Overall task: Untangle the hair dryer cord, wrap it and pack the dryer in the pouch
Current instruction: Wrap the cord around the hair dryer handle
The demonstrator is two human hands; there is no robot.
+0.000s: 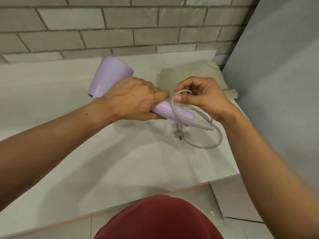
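Lilac hair dryer (110, 75) with cone barrel, left hand (136, 99) gripping its handle, right hand (198, 95) fingers pinching looped grey cord (203, 145), beige pouch (195, 75) on white surface (69, 152)

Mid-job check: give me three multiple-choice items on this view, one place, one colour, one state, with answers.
1. Where does the pouch lie? A) at the back of the counter, by the wall B) on the floor C) in a drawer
2. What colour is the hair dryer? A) black B) lilac C) red
3. What is the right hand doing? A) resting flat B) pinching a cord loop C) holding the pouch
Answers: 1 A, beige pouch lies near the tiled wall; 2 B, barrel and handle are lilac; 3 B, thumb and finger pinch the grey loop.
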